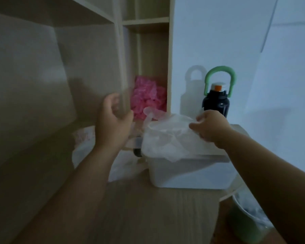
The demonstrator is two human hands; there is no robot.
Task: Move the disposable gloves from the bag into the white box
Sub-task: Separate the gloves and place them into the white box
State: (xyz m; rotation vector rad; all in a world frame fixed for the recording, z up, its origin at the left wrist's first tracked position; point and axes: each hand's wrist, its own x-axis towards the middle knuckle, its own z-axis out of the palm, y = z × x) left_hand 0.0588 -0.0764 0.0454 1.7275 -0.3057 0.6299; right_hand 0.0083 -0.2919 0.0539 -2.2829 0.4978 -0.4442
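Foreground: wooden desk [148, 208], with a green container [248, 221] at its right edge. Mid-desk: white box [188, 171], open-topped. Over its rim lay the disposable gloves [165, 138]: thin clear film, likely near weightless, limp and clingy; best taken as a gathered bunch, not by one edge. The right hand [211, 127] pinched their upper fold. The left hand [113, 118] hung loosely curled, apparently empty. The bag [84, 150], blurred, lay left of the box.

dark bottle [216, 103], pink mesh bundle [148, 97], shelf [144, 22]
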